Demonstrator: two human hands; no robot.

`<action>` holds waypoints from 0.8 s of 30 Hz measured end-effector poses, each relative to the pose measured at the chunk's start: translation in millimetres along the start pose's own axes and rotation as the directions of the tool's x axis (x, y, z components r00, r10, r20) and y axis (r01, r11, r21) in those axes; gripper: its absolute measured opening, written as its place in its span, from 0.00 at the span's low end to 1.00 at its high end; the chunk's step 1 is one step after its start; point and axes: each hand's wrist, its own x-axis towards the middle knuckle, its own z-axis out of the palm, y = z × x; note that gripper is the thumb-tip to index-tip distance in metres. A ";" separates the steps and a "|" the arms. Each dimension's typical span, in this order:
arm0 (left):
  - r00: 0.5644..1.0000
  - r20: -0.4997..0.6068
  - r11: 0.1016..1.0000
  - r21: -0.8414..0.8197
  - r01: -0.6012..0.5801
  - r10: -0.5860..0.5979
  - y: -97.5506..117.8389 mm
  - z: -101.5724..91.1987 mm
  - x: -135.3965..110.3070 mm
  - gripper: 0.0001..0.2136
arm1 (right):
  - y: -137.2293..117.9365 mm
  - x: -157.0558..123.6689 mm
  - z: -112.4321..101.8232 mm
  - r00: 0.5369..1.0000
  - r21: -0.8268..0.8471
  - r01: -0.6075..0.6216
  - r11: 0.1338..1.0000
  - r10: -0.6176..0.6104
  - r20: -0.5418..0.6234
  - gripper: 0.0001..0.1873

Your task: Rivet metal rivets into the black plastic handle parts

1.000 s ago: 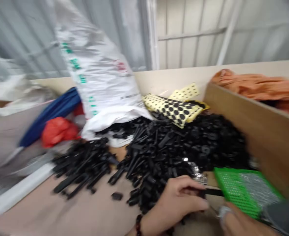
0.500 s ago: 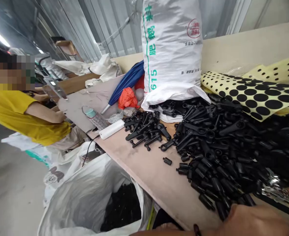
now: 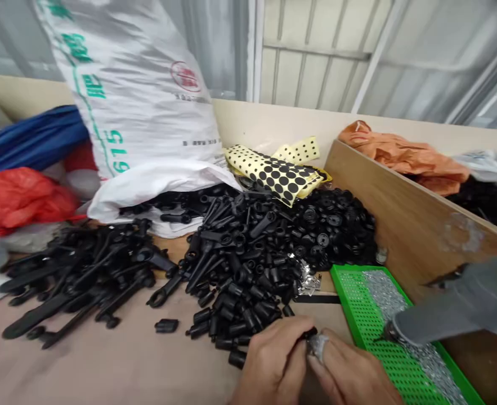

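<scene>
My left hand [image 3: 273, 363] and my right hand [image 3: 352, 377] meet at the lower middle of the view. The left pinches a small black plastic part [image 3: 310, 334]. The right hand's fingertips press a small silvery piece [image 3: 318, 346] against it. Just beyond the hands lies a big heap of short black plastic parts [image 3: 252, 264]. To their right stands a green perforated tray [image 3: 353, 304] holding several small silvery screws [image 3: 383, 292]. A grey tool [image 3: 455, 306] rests with its tip over the tray.
Long black handles [image 3: 83, 275] are piled at the left. A white printed sack [image 3: 138, 112] stands behind, with yellow sheets of black dots [image 3: 280, 174] beside it. A wooden divider [image 3: 400, 208] walls the right. Orange cloth [image 3: 400, 154] and a red bag [image 3: 16, 199] lie further off.
The view swung left to a person in yellow and a floor sack, then back to the bench. My hands have come together, closer to me than a second ago.
</scene>
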 end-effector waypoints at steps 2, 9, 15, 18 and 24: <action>0.996 0.056 0.996 -0.054 0.068 -0.064 -1.5 -0.7 1.2 0.12 | -1.2 -1.2 -1.2 0.999 -0.051 -0.024 0.998 0.023 -0.027 0.16; 0.849 0.287 0.449 -0.748 0.488 -0.445 -3.2 -0.2 4.3 0.11 | -1.6 -6.7 -12.7 0.964 0.192 -0.157 0.969 0.193 -0.182 0.09; 0.824 0.326 0.371 -0.773 0.514 -0.464 4.7 4.2 5.9 0.11 | 0.1 -14.2 10.4 0.976 0.210 -0.105 0.972 0.142 -0.167 0.16; 0.803 0.342 0.363 -0.757 0.543 -0.488 2.0 4.0 5.8 0.12 | 4.2 -18.3 21.0 0.968 0.181 -0.099 0.978 0.137 -0.209 0.19; 0.749 0.419 0.340 -0.702 0.626 -0.513 -0.4 0.8 0.7 0.11 | 8.3 -21.1 19.3 0.978 0.192 -0.111 0.975 0.141 -0.152 0.16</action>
